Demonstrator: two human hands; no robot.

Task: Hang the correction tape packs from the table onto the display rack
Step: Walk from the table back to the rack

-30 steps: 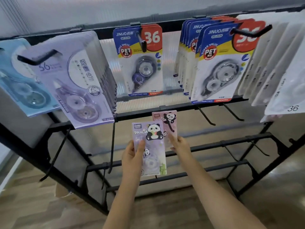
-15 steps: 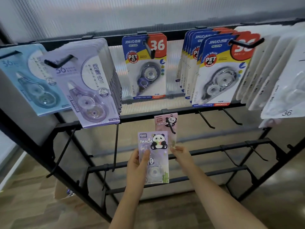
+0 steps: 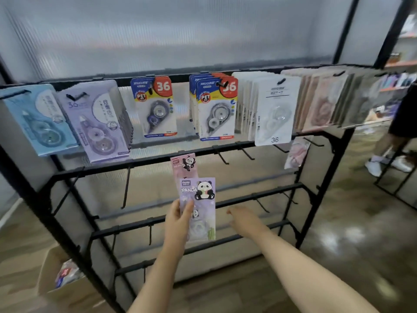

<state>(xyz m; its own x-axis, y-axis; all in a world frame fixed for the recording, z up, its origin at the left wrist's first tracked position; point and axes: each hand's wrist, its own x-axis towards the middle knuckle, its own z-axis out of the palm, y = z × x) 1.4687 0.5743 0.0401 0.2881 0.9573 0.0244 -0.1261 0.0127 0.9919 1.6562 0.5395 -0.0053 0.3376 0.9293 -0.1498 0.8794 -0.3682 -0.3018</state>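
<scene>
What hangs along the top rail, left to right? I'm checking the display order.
Blue pack → purple packs → single JINUO pack → JINUO stack → white packs → pink packs → grey packs.

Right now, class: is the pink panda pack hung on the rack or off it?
Hung: the pink panda pack dangles from a second-rail hook, touched by neither hand.

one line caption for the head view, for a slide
Left hand holds a purple pack below a hung pink pack; right hand free.
</scene>
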